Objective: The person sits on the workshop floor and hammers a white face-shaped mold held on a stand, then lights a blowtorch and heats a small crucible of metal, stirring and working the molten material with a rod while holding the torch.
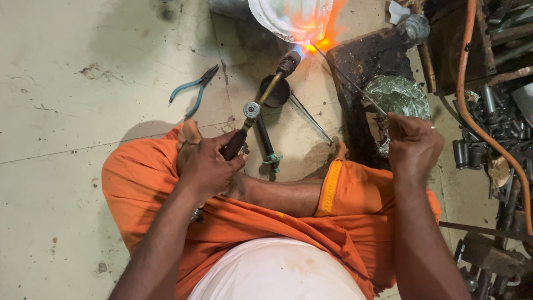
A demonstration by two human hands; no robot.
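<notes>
Nearby, blue-handled pliers (pixel 193 90) left on floor (pixel 83 139), dark round cup (pixel 276 91) beside torch shaft. Torch (pixel 261 105) grasped at handle by left hand (pixel 208 166), long axis slanted up-right, flame aimed at shiny metal vessel (pixel 288 19). Thin rod (pixel 347 78) pinched in right hand (pixel 413 145), tip at flame.

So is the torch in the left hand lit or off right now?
Lit. The torch, gripped by the left hand, shows a blue flame at its nozzle, spreading orange glow against the shiny metal piece above it.
</notes>
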